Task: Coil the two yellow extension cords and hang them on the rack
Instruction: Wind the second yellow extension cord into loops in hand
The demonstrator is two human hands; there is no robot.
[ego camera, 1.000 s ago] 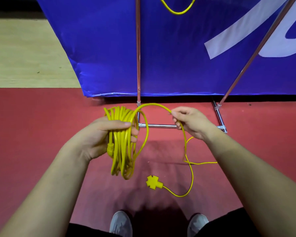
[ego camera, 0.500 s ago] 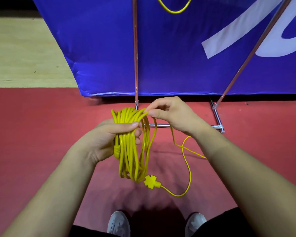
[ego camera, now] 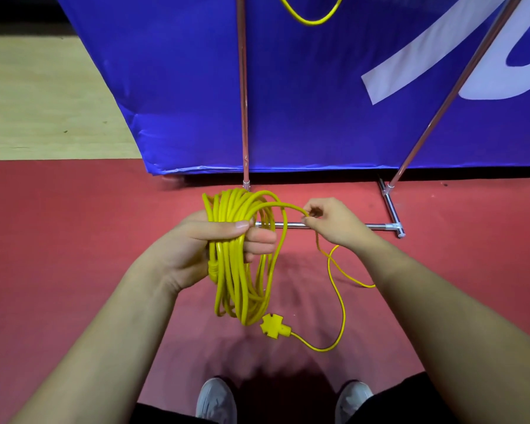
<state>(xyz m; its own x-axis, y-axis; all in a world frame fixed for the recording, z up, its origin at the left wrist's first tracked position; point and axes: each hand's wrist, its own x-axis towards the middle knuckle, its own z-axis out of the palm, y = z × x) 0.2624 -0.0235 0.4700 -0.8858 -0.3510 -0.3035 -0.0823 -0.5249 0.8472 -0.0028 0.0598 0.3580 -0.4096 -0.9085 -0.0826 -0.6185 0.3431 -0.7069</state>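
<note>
My left hand (ego camera: 214,240) grips a thick coil of yellow extension cord (ego camera: 236,280) that hangs down in front of me. To the right of the coil, my right hand (ego camera: 334,223) pinches the loose run of the same cord. From that hand the cord drops in a curve across the floor to its yellow socket end (ego camera: 273,326), which lies just below the coil. A loop of a second yellow cord (ego camera: 311,21) hangs at the top edge, in front of the blue banner. The rack's two metal poles (ego camera: 243,96) rise from a floor bar (ego camera: 377,226).
A blue banner (ego camera: 181,87) with white lettering stands behind the rack. The floor is red mat (ego camera: 58,240) near me and pale wood (ego camera: 43,102) at the far left. My two grey shoes (ego camera: 216,399) show at the bottom edge.
My right hand laid a loop onto the coil, then slid right along the loose cord. The coil has gained a turn and the slack on the floor is shorter.
</note>
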